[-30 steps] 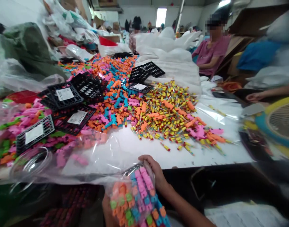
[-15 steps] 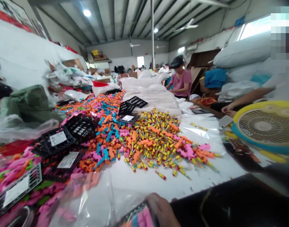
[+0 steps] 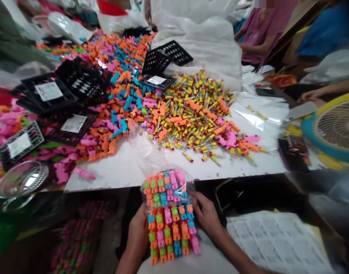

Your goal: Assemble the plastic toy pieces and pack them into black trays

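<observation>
Bag of toys (image 3: 169, 217) held below tabletop (image 3: 128, 171) edge, at 6 o'clock | left hand (image 3: 137, 232) and right hand (image 3: 206, 215), each grip clamped on bag sides | bare strip between edge and toy pile (image 3: 191, 114) | two hands, one bag counted

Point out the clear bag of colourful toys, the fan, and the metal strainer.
clear bag of toys (image 3: 168, 213): head view, middle rows of packed toys.
fan (image 3: 335, 127): head view, white grille.
metal strainer (image 3: 21, 182): head view, mesh bowl at the table's near-left edge.
</observation>
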